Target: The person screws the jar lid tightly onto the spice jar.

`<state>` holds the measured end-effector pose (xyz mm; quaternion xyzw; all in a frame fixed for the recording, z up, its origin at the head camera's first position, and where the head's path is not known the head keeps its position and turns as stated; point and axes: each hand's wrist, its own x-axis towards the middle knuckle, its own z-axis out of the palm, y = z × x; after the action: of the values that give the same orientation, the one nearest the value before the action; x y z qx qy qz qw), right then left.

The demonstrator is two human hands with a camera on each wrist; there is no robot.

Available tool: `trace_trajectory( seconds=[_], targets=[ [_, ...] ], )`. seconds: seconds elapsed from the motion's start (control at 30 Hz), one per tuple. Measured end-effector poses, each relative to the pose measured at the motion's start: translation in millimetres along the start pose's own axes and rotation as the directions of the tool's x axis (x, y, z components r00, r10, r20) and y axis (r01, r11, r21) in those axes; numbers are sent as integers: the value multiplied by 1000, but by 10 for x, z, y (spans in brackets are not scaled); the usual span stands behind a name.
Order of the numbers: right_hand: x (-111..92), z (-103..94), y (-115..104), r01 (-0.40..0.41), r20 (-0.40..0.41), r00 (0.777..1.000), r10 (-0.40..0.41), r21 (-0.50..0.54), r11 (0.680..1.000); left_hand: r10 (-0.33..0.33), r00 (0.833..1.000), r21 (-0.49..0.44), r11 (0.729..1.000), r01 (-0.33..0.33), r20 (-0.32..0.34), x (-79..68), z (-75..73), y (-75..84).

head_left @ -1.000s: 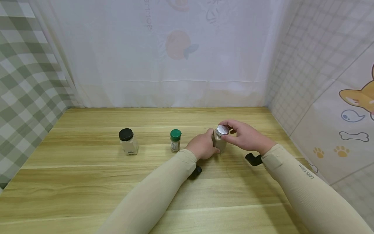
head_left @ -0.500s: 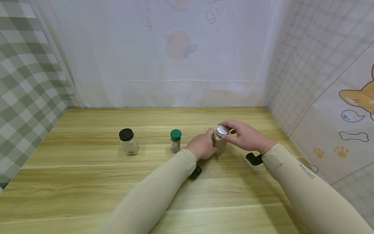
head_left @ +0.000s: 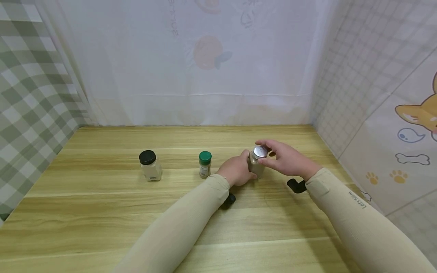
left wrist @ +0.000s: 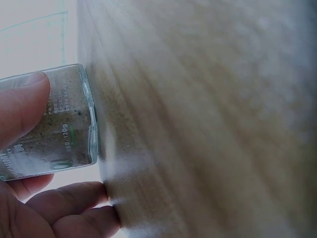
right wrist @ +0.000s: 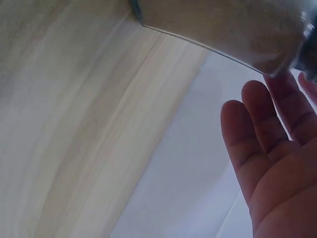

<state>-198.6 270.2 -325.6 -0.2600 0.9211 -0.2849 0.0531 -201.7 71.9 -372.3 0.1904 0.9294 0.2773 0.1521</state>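
Observation:
A glass seasoning jar (head_left: 256, 167) with a silver lid (head_left: 260, 152) stands at the right of the table. My left hand (head_left: 235, 169) grips its body from the left. In the left wrist view the jar's printed glass (left wrist: 67, 119) shows speckled grey-brown powder inside, the thumb across one side and its base at the tabletop. My right hand (head_left: 288, 157) holds the lid's rim between thumb and fingers. The right wrist view shows the jar's side (right wrist: 228, 32) above the right hand (right wrist: 282, 148), with the outer fingers loosely extended; the thumb is out of sight there.
Left of the hands stand a small green-capped spice bottle (head_left: 205, 165) and, further left, a black-lidded jar of pale powder (head_left: 150, 167). All rest on a wooden table (head_left: 102, 216). White cloth (head_left: 136, 68) hangs behind, with patterned sheets at both sides.

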Motion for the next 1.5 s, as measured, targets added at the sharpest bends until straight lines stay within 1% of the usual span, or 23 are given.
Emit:
trace_trajectory(
  seconds=[0.1, 0.2, 0.47, 0.73, 0.83, 1.13, 1.37, 1.5],
  targets=[
    [-6, -12, 14, 22, 13, 1000, -22, -14, 1000, -1, 1000, 4, 1000, 1, 3, -1, 0, -2],
    [0, -14, 6, 26, 15, 1000, -25, -17, 1000, 0, 1000, -1, 1000, 0, 4, -4, -3, -1],
    [23, 18, -48, -35, -11, 999, 35, 4, 999, 0, 1000, -7, 1000, 1, 7, -7, -6, 0],
    [-2, -11, 0, 19, 20, 1000, -19, 8, 1000, -9, 1000, -6, 1000, 9, 9, 0, -2, 0],
    [-2, -19, -2, 19, 24, 1000, -19, 9, 1000, -9, 1000, -9, 1000, 9, 10, -2, -4, 4],
    [19, 2, -17, -27, 14, 1000, 26, 21, 999, -8, 1000, -5, 1000, 8, 10, -9, -5, 9],
    [-6, -27, 2, 10, 43, 999, -10, 15, 1000, -11, 1000, -1, 1000, 11, 18, -5, -7, 6],
    [-8, -35, 0, 18, 38, 999, -18, 6, 1000, -14, 1000, -4, 1000, 14, 18, -5, -10, 7]
  ],
)
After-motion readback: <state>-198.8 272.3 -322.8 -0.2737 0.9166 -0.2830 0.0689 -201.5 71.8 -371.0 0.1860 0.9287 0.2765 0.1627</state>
